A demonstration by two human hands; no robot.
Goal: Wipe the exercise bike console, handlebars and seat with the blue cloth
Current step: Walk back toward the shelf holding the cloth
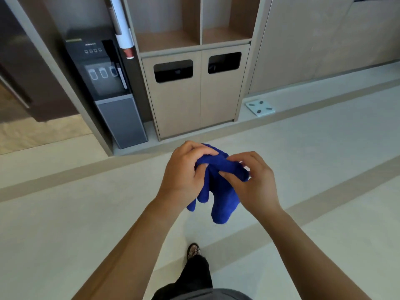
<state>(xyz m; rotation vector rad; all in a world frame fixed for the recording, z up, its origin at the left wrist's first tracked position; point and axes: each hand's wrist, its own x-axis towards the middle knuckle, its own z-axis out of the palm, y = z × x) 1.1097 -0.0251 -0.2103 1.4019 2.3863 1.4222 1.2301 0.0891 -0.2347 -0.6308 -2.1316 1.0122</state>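
Fingers of the left hand (184, 176) and right hand (252, 182) curl round the bunched blue cloth (218, 191), well before the cabinet (194, 105).

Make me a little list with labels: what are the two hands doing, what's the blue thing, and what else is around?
left hand: grips the blue cloth from the left
right hand: pinches the same cloth
blue cloth: bunched up, its ends hang down between the hands
exercise bike: not in view
wiping: not yet begun
nearby: black water dispenser, cabinet with two dark openings, white scale by the wall
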